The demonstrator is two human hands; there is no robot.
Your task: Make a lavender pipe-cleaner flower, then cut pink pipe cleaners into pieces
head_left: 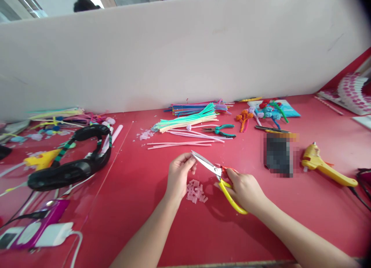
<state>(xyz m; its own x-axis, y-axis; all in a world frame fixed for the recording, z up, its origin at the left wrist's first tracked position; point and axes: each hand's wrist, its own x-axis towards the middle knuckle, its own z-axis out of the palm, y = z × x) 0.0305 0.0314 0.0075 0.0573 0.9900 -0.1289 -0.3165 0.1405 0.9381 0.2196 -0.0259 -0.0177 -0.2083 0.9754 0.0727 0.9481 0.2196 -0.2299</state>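
Scissors [232,198] with yellow and red handles are in my right hand [245,189], its fingers wrapped round the handles. Their blades point up and left, with the tips at the fingertips of my left hand [180,173]. That hand is closed in a pinch; a small pale bit shows by the blade tips, too small to name. On the red table just below and between both hands lies a small pile of short pink pieces [196,191]. Long pink strips [185,143] lie beyond my left hand.
Pipe-cleaner bundles [188,121] and teal-handled pliers [222,131] lie near the white partition [174,59]. A yellow glue gun [327,169] and a blurred dark object [278,154] are right. At left are a black headband-like device [66,173], another yellow tool [43,158] and a purple power strip [43,223].
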